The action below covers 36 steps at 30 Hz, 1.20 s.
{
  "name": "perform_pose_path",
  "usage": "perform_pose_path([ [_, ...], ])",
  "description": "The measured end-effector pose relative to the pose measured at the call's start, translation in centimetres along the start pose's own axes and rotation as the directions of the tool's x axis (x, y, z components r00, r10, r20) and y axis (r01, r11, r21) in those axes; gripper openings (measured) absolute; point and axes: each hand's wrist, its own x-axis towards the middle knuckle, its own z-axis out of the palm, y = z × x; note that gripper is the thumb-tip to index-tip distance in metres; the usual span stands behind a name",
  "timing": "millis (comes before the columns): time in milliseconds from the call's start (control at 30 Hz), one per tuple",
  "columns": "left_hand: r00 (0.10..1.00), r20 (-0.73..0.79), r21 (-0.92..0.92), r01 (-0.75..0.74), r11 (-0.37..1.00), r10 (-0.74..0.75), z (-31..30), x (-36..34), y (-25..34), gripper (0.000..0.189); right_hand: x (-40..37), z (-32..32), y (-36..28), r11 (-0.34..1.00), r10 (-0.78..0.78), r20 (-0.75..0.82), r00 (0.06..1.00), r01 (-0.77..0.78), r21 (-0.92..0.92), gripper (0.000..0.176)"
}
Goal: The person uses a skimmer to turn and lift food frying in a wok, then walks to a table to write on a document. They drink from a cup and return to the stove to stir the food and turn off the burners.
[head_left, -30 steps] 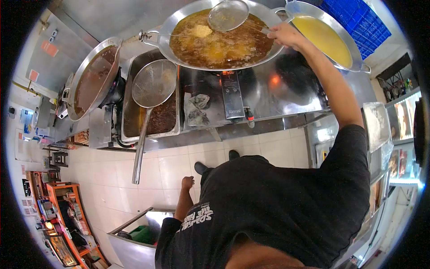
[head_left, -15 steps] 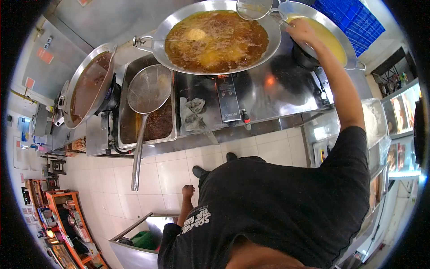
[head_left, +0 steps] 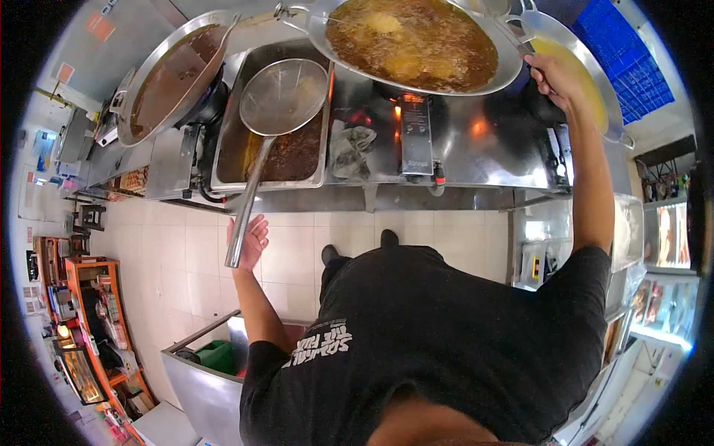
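My left hand (head_left: 251, 241) is open, its fingers spread beside the long metal handle of a large strainer (head_left: 284, 97). That strainer rests across a metal tray (head_left: 324, 175) of dark oil and crumbs. My right hand (head_left: 554, 78) is closed around the handle of a small strainer (head_left: 492, 7), held at the right rim of the big pan. In the big pan (head_left: 513, 63), golden pieces (head_left: 381, 24) fry in bubbling oil, and a thin metal skewer-like rod reaches in from its left handle. A pan of yellow liquid (head_left: 591, 74) is just beyond my right hand.
At the left is a pan of dark liquid (head_left: 175, 70). A crumpled cloth (head_left: 352, 151) and a burner control (head_left: 416, 141) lie along the counter's front. A blue crate (head_left: 625, 63) stands at the upper right. A metal bin (head_left: 201, 386) is at my lower left.
My left hand has risen from low by my side to the large strainer's handle, with its fingers now spread. My right hand still grips the small strainer. The view has shifted.
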Motion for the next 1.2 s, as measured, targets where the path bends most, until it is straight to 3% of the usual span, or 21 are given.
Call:
perform_pose_path([
  [100, 0.99, 0.085, 0.198, 0.098, 0.975, -0.116, 2.7, -0.8, 4.6, 0.05, -1.4, 3.3, -0.1, 0.984, 0.118, 0.02, 0.993, -0.119, 0.134, 0.012],
  [200, 0.996, 0.07, 0.511, 0.015, 0.859, -0.059, 3.2, 0.1, 4.9, 0.04, -3.6, 7.2, -1.0, 0.961, 0.161, 0.092, 0.983, -0.177, 0.214, 0.01],
  [233, 0.994, 0.051, 0.549, 0.056, 0.834, -0.1, 4.5, -0.3, 5.4, 0.033, -4.4, 8.7, -1.6, 0.956, 0.157, 0.122, 0.98, -0.182, 0.229, 0.012],
  [367, 0.982, 0.151, 0.471, 0.031, 0.881, -0.115, 6.1, -4.7, 9.1, 0.029, -8.0, 16.0, -4.1, 0.999, -0.035, 0.107, 0.994, 0.032, 0.026, 0.028],
  [467, 0.988, 0.132, 0.535, -0.001, 0.845, -0.082, 5.8, -8.9, 11.0, 0.03, -11.3, 22.6, -7.0, 0.913, -0.194, -0.079, 0.978, 0.151, -0.379, 0.035],
  [500, 0.986, 0.136, 0.521, 0.01, 0.854, -0.095, 5.2, -10.0, 11.4, 0.03, -10.7, 24.3, -6.4, 0.762, -0.488, -0.087, 0.869, 0.375, -0.528, 0.035],
  [533, 0.986, 0.133, 0.519, 0.02, 0.854, -0.104, 5.1, -11.1, 12.1, 0.03, -9.4, 26.3, -4.6, 0.53, -0.732, -0.041, 0.68, 0.531, -0.661, 0.036],
  [567, 0.985, 0.129, 0.517, 0.029, 0.856, -0.111, 5.1, -12.2, 12.7, 0.03, -8.7, 28.1, -4.0, 0.244, -0.899, 0.055, 0.434, 0.601, -0.761, 0.036],
  [600, 0.985, 0.124, 0.512, 0.039, 0.858, -0.118, 4.8, -13.0, 13.2, 0.03, -10.5, 30.6, -5.2, 0.515, -0.695, -0.037, 0.718, 0.461, -0.723, 0.031],
  [733, 0.985, 0.103, 0.571, 0.054, 0.819, -0.137, 2.7, -14.8, 13.6, 0.03, -10.4, 38.1, -2.7, 0.422, -0.565, 0.002, 0.825, 0.291, -0.858, 0.025],
  [767, 0.981, 0.132, 0.591, 0.039, 0.806, -0.144, 2.2, -15.0, 13.5, 0.029, -8.8, 39.4, 0.1, 0.309, -0.618, 0.046, 0.785, 0.297, -0.903, 0.027],
  [900, 0.973, 0.144, 0.595, 0.06, 0.801, -0.18, 1.2, -15.2, 13.6, 0.029, -5.5, 41.3, 5.5, 0.096, -0.513, 0.248, 0.822, 0.342, -0.935, 0.033],
  [1033, 0.96, 0.182, 0.638, 0.048, 0.769, -0.211, 0.4, -14.4, 13.1, 0.029, -5.6, 42.9, 6.4, 0.082, -0.565, 0.192, 0.803, 0.286, -0.955, 0.033],
  [1133, 0.957, 0.189, 0.669, 0.037, 0.743, -0.218, 0.4, -13.4, 12.9, 0.028, -5.2, 42.2, 6.2, 0.103, -0.519, 0.194, 0.833, 0.286, -0.953, 0.032],
  [1200, 0.955, 0.193, 0.697, 0.028, 0.717, -0.224, 0.6, -12.4, 12.9, 0.027, -5.9, 42.4, 5.8, 0.08, -0.58, 0.202, 0.789, 0.302, -0.95, 0.031],
])
